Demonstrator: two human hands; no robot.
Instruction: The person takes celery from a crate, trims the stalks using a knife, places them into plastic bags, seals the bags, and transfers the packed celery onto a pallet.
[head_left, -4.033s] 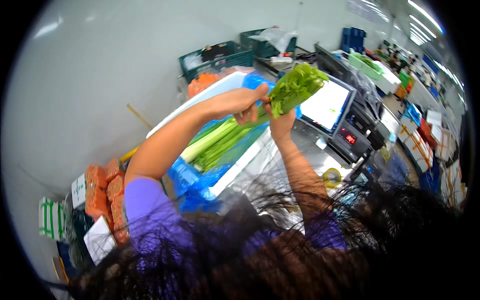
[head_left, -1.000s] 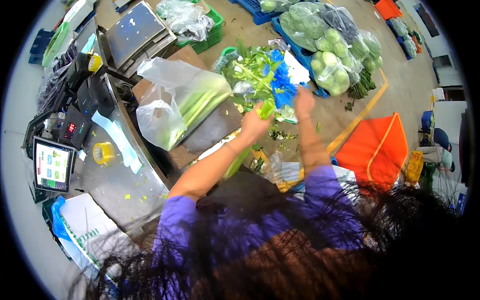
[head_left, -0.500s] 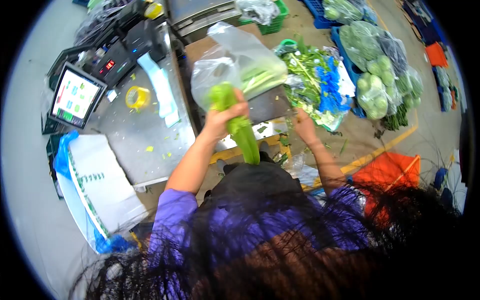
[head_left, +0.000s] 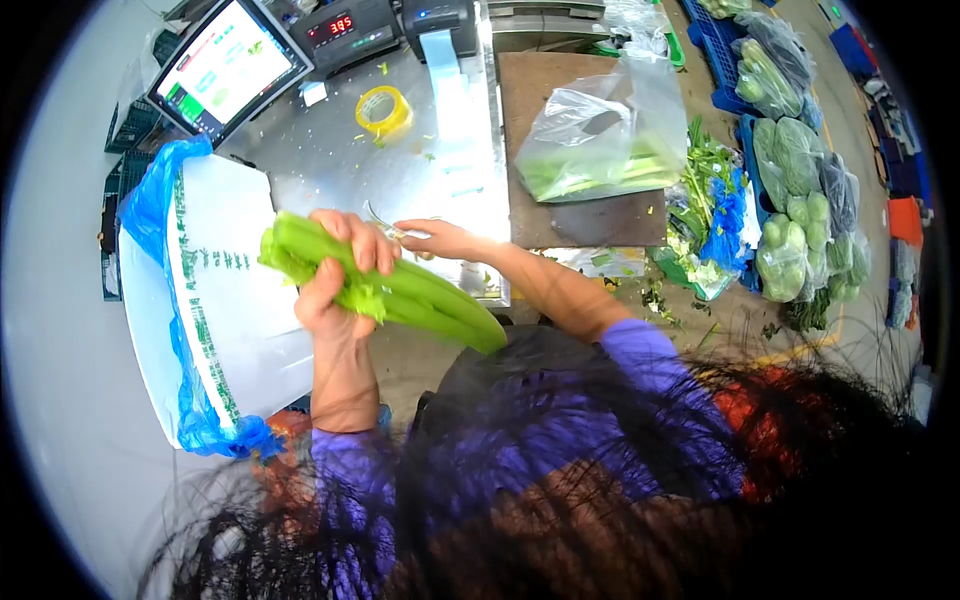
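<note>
The left hand is wrapped around a bunch of celery left of the centre of the frame, with the fingers over the top of the stalks and the thumb across the near side. The bunch slants from its cut-looking end at the upper left down to the right, where its other end reaches the dark clothing at the person's waist. The right hand is just beside the far side of the celery, its fingers pointing left. A thin, curved, shiny thing shows by its fingertips, but whether the hand is closed on it cannot be told.

Beyond the hands, a metal surface carries a yellow tape roll, a pale blue strip and scattered green scraps. A lit screen stands at the upper left, near a black device with red digits. At the left lies a white sheet with green print, edged by blue plastic.

At the upper right of centre, a clear bag of green stalks rests on a brown board. Further right are leafy scraps with more blue plastic among them, and bagged round green vegetables.
</note>
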